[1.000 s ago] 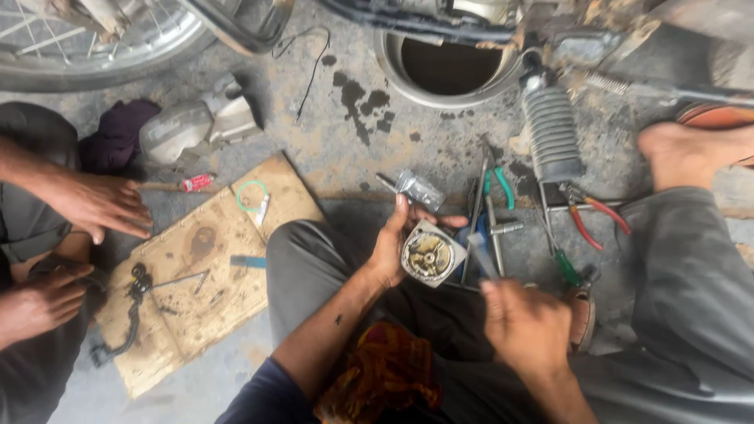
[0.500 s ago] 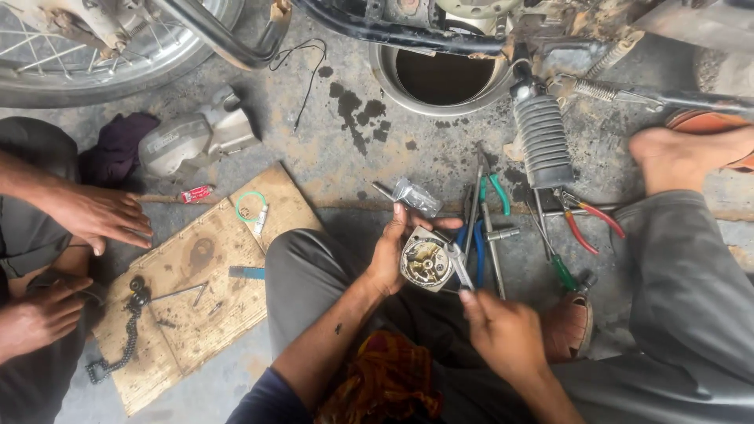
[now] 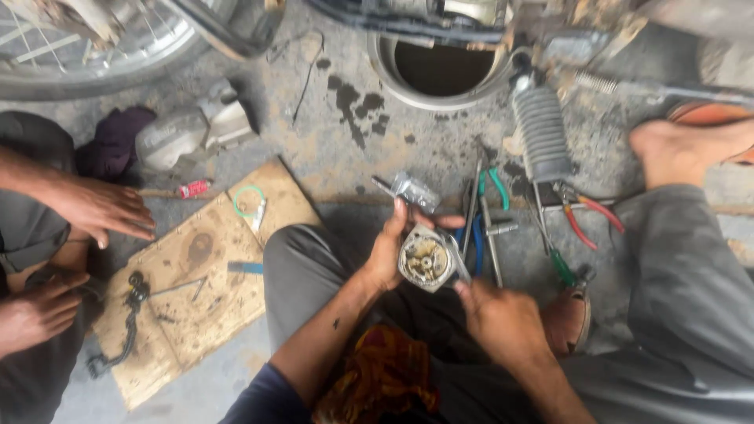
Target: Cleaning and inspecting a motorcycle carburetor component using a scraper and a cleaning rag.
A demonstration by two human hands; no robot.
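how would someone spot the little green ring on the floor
Find the flat brown board lying on the concrete at the left, beside another person's hand. The green ring lies on its top corner, a thin open hoop, unlike the red-handled tool just off the board's edge.

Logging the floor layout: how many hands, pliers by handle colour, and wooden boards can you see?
Hands: 4 – wearer's left hand, right hand, another person's two
Green-handled pliers: 1
Red-handled pliers: 1
Wooden board: 1
Total: 7
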